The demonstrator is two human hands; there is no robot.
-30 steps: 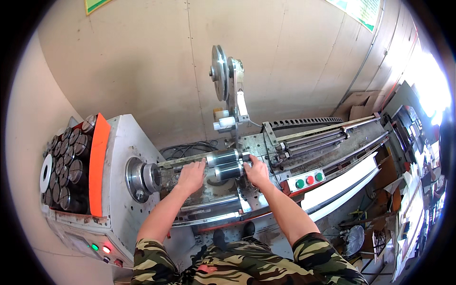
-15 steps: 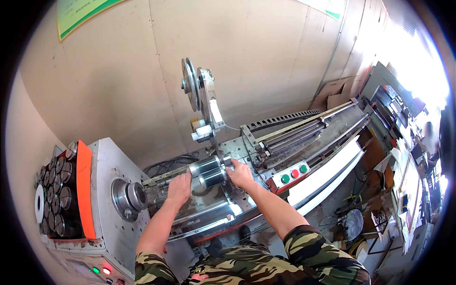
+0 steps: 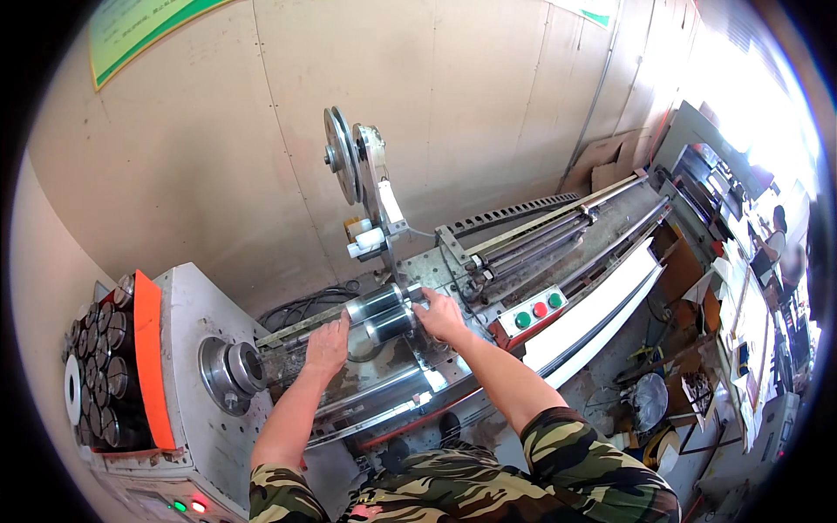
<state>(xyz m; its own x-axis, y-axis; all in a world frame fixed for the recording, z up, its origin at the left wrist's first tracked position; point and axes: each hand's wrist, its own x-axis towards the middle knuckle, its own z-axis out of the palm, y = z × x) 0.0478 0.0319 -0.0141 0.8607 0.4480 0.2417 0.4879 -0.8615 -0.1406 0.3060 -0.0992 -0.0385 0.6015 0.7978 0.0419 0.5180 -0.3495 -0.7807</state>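
Observation:
Two shiny metal cylinders lie side by side over the middle of a lathe-like machine: the far cylinder [image 3: 373,304] and the near cylinder [image 3: 390,324]. My left hand [image 3: 327,347] is at their left end, its index finger stretched out against the far cylinder's edge. The other fingers of that hand are partly hidden. At the right end, my right hand [image 3: 442,318] has its fingers and thumb bent around the far cylinder's end piece; the fingertips are small and hard to make out. Just behind the cylinders rises a metal arm with a pulley wheel [image 3: 342,155].
A round chuck [image 3: 232,370] sticks out of the white machine housing [image 3: 187,336] at left, with many dark cylinders [image 3: 113,366] stacked beyond it. Right of my hand is a control box [image 3: 534,315] with green and red buttons. Another person [image 3: 771,240] stands far right.
My view has shifted slightly. Both hands stay at the cylinders' ends, the left index finger now stretched a little straighter. A person has become visible far right.

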